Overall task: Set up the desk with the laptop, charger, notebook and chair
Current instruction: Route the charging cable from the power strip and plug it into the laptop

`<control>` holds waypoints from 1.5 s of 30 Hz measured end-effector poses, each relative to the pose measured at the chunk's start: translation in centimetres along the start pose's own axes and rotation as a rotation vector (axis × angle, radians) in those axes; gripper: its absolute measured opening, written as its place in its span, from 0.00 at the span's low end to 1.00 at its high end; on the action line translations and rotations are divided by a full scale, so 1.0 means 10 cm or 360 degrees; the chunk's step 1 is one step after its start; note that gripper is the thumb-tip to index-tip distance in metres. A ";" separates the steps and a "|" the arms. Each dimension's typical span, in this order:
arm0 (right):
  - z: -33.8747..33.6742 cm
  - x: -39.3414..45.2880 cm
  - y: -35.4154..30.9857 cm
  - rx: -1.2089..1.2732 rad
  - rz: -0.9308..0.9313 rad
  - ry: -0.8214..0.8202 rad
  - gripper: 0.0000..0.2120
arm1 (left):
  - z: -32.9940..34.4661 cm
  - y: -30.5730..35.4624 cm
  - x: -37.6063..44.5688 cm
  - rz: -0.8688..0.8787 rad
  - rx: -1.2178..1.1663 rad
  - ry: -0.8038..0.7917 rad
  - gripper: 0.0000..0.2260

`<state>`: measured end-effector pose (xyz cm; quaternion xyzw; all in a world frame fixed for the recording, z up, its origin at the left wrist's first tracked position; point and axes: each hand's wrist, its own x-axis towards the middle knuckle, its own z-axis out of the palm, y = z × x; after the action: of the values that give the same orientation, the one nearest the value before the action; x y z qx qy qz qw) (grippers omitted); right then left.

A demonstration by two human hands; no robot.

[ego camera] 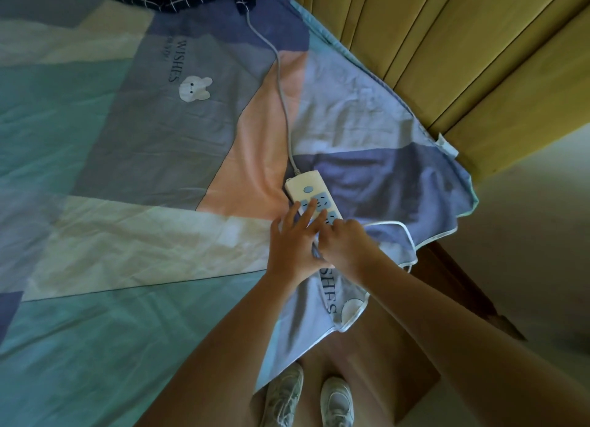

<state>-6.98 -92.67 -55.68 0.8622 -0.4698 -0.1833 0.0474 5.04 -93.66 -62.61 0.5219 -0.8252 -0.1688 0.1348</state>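
Two bare hands meet at lower centre of the frame: the left hand lies flat, fingers spread across one white power strip, gripping nothing, while the right hand is curled at the strip's near end; whether it holds anything cannot be told. The strip rests on a patchwork bedsheet, its long axis running upper left to lower right. One grey cord leads from its far end toward the top edge.
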 end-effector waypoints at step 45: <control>-0.25 -2.92 0.80 0.0368 0.1739 0.0910 0.18 | -0.73 2.60 0.36 0.0015 -0.1183 -0.1444 0.25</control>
<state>-26.76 -73.19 -43.38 0.5121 -0.8282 0.1572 0.1645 -14.80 -87.60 -44.92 0.3113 -0.6881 -0.6529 -0.0572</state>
